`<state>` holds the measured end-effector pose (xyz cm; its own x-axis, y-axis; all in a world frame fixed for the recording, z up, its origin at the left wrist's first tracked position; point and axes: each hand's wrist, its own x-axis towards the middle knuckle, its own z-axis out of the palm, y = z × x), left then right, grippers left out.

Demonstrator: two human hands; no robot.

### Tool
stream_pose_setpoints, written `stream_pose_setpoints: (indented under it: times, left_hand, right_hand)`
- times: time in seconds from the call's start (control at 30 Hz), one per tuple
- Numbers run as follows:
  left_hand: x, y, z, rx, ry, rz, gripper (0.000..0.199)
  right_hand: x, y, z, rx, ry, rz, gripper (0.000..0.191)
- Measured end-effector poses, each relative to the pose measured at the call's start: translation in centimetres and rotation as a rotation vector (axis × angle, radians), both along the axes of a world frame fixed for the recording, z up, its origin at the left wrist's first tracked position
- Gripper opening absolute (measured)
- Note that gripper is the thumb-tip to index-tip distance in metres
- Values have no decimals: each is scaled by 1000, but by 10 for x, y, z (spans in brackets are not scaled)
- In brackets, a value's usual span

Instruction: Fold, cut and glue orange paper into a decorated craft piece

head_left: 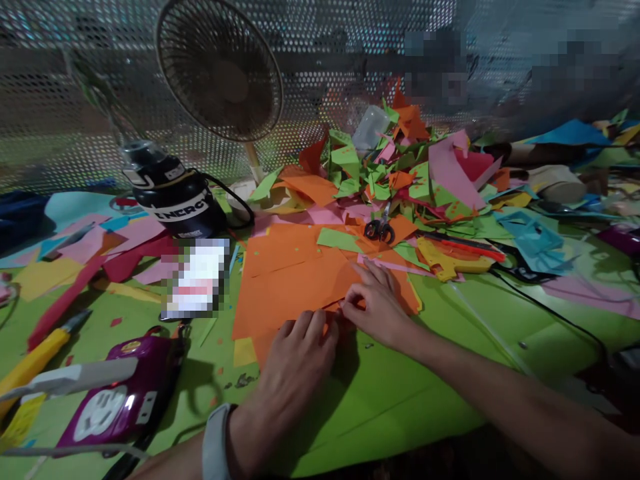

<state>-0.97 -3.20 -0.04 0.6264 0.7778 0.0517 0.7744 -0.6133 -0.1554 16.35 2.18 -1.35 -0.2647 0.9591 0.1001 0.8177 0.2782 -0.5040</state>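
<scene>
Several orange paper sheets [285, 270] lie stacked and overlapping in front of me. My left hand [303, 350], with a pale band at the wrist, rests on the near edge of the top sheet with its fingers curled over it. Thumb and index finger of my right hand [377, 307] are pinched together at the same near edge, while its other fingers lie over the orange paper. The exact grip of the left fingertips is partly hidden. A green paper strip [343, 239] and black-handled scissors [380, 230] are just beyond the sheets.
A yellow glue gun [445, 260] with a black cord lies right. To the left are a phone [197, 280], a purple power strip [120, 387], a yellow-handled tool [40, 357] and a dark bottle [175, 193]. Behind stand a fan [220, 73] and heaped paper scraps [375, 173].
</scene>
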Motion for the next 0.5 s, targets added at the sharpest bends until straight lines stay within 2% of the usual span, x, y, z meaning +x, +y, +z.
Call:
stream_pose_setpoints:
  times: [0.5]
  left_hand:
    - [3,0,-6,69,-56,18,22]
  right_hand:
    - [-1,1,-2,-27,16,6,14]
